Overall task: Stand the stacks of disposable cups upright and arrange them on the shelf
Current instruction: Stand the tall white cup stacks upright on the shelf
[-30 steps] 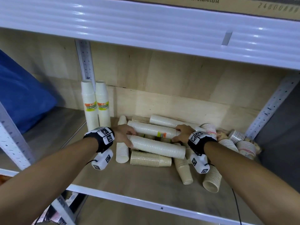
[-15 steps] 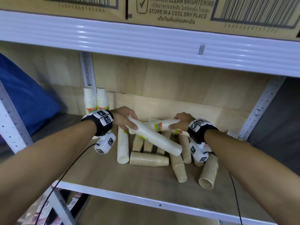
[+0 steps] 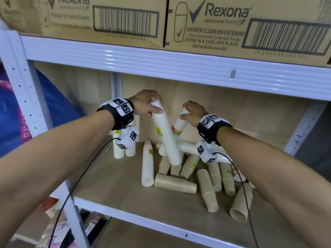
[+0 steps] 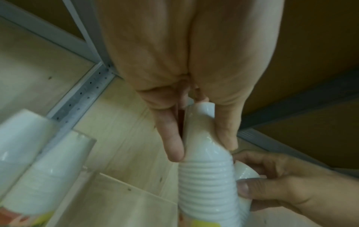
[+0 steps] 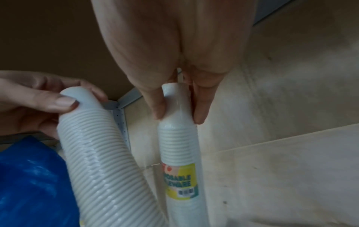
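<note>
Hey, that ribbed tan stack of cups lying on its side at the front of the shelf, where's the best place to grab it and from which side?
Probably take the ribbed tan stack around its middle from above, fingers across its width. It lies sideways on the shelf, closed end left, open mouth right, with its top and front side free. The ribs should give grip, and a mid-length hold should let it be tipped upright.

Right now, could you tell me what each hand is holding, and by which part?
Left hand grips one white cup stack at its top end; right hand grips another white stack at its top end.
</note>
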The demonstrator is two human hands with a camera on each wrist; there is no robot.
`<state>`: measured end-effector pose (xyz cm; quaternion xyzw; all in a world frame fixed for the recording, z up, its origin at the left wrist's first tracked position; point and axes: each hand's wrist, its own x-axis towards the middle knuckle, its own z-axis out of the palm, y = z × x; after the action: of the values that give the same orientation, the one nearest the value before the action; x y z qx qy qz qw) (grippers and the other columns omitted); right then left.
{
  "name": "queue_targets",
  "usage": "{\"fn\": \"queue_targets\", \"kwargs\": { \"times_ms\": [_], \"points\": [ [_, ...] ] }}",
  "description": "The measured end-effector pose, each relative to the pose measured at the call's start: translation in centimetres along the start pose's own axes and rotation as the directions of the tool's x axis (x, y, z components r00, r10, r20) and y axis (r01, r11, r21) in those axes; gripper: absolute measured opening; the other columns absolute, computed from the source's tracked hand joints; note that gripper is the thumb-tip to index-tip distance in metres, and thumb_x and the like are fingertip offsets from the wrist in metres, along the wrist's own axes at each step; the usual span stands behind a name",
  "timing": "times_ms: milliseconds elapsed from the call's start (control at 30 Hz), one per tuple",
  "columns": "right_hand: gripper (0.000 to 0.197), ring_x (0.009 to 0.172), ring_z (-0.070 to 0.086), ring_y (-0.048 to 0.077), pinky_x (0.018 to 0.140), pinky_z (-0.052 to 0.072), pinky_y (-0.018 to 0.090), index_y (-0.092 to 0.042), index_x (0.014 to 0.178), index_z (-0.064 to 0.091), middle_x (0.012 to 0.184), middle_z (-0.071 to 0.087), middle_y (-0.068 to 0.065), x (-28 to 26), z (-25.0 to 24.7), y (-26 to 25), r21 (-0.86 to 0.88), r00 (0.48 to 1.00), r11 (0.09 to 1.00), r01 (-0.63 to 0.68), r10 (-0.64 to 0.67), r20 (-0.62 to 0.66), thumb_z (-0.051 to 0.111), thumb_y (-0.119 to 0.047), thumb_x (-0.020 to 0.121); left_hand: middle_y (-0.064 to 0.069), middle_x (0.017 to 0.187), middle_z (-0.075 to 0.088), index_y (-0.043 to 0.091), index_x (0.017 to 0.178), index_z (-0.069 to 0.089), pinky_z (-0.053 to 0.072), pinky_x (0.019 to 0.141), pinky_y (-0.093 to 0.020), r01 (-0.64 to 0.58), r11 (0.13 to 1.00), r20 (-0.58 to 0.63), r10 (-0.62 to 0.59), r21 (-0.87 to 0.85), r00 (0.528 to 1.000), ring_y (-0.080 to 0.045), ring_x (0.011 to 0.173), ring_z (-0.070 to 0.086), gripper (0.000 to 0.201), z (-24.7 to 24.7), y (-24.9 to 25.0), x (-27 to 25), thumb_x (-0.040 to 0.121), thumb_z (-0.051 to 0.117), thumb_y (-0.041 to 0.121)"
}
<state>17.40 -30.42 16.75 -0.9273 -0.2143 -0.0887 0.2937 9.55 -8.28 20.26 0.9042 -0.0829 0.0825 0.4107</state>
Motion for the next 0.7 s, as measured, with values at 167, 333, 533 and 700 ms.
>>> {"fn": "queue_targets", "kwargs": {
  "times_ms": [167,333,533,700],
  "points": [
    [0.058,0.131,0.047,0.017,0.097,0.034,0.018,-0.014,0.142,0.044,0.143,0.050,0.002,1.4,0.8,-4.5,0.045,0.995,0.994,0.104,-0.103,-0.018,0.066,-0.017,0.089,-0.004,0.117,0.048,0.011,0.121,0.060,0.060,0.078,-0.048,0.036,0.997,-0.098,-0.029,0.068,0.995,-0.021,0.103,0.058,0.042,-3.6,0.6,-0.9,0.083,0.076,0.014],
    [0.053,0.132,0.045,0.019,0.101,0.036,0.023,-0.015,0.142,0.044,0.144,0.048,0.002,2.6,2.5,-8.2,0.059,0.986,0.984,0.169,-0.169,-0.004,0.062,-0.016,0.091,-0.003,0.102,0.056,0.017,0.121,0.057,0.062,0.069,-0.041,0.119,0.983,-0.179,-0.093,0.139,0.980,-0.023,0.084,0.065,0.044,-6.6,-0.8,-1.7,0.082,0.078,0.016],
    [0.052,0.132,0.045,0.018,0.101,0.034,0.021,-0.012,0.140,0.045,0.144,0.048,0.004,3.4,5.0,-11.8,0.088,0.969,0.967,0.238,-0.242,0.040,0.063,-0.015,0.091,-0.001,0.116,0.055,0.016,0.112,0.060,0.061,0.068,-0.046,0.207,0.963,-0.252,-0.160,0.171,0.954,-0.014,0.077,0.058,0.039,-8.7,-3.8,-2.7,0.079,0.079,0.015],
    [0.051,0.129,0.049,0.022,0.103,0.039,0.027,-0.012,0.137,0.048,0.141,0.052,0.006,3.4,7.6,-13.5,0.105,0.960,0.959,0.263,-0.271,0.073,0.064,-0.014,0.089,0.000,0.119,0.055,0.018,0.109,0.062,0.060,0.064,-0.046,0.280,0.937,-0.290,-0.213,0.210,0.933,-0.027,0.085,0.063,0.038,-9.3,-5.9,-3.5,0.076,0.081,0.018]
  ]
}}
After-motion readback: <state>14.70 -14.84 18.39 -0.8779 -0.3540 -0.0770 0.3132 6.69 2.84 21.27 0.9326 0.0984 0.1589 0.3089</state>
